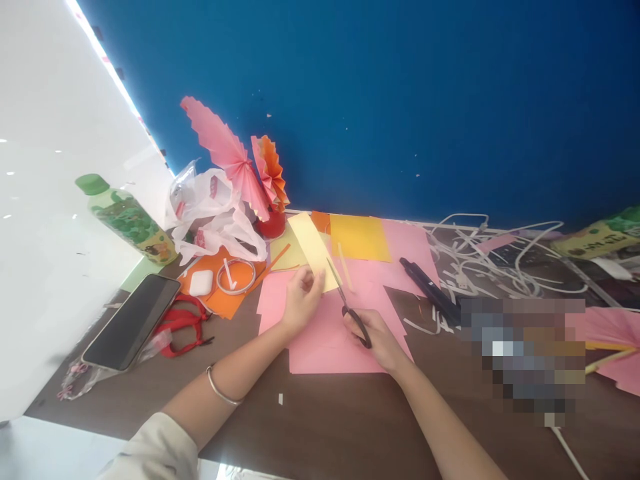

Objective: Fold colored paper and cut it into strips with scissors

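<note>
My left hand [304,297] pinches the lower end of a pale yellow paper strip [311,247], which points up and away over the desk. My right hand [370,333] is wrapped round the black handles of a pair of scissors [344,297]. Their blades lie along the right edge of the strip, near its lower part. A narrow yellow sliver [345,265] is just right of the blades. Beneath both hands are overlapping pink sheets [340,357], with a deeper yellow sheet [367,239] behind.
At left are a phone [133,322], red straps [187,327], a white case [201,283], a green bottle [127,217] and plastic bags [225,230]. Folded paper fans [233,157] stand behind. Rightward lie a black elongated object [431,291], tangled white cables [520,260] and a blurred-out patch.
</note>
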Demonstrator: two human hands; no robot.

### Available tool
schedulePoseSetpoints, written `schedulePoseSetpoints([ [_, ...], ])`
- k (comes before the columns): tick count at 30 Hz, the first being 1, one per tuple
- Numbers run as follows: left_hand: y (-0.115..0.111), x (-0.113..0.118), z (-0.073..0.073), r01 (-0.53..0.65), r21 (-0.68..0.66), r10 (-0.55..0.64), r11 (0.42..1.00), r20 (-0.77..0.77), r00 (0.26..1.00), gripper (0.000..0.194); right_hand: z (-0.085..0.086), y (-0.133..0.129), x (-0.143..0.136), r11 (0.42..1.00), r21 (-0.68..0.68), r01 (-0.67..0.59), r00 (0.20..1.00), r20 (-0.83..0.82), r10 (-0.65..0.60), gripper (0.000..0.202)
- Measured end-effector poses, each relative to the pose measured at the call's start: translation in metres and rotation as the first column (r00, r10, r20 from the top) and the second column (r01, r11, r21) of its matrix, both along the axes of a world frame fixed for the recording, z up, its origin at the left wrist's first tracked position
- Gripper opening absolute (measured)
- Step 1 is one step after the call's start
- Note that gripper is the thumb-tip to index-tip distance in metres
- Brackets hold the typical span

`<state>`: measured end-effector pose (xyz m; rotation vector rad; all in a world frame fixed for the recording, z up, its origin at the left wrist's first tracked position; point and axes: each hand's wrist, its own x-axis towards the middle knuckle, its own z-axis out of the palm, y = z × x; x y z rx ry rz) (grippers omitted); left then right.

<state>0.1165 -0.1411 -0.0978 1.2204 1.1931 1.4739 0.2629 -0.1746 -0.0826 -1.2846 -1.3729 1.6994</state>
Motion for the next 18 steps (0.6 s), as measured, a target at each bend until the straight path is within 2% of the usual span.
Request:
schedulePoseSetpoints([
  [5, 0.001, 0.000, 0.001, 0.007, 0.004, -0.008, 1.000, 0.033, 0.999, 0.037, 0.002, 0.000, -0.001, 1.000, -0.022, 0.007, 1.000, -0.019, -0.008, 0.048],
  [13, 0.001, -0.004, 0.015, 0.082, -0.048, -0.080, 0.995, 0.045, 0.996, 0.036, 0.004, 0.001, -0.002, 0.999, -0.039, 0.020, 0.999, -0.035, -0.021, 0.049],
  [18, -0.001, -0.003, 0.020, 0.062, -0.060, -0.062, 0.996, 0.000, 0.998, 0.034, 0.006, 0.000, -0.001, 1.000, 0.008, -0.021, 0.998, -0.059, 0.021, 0.050],
])
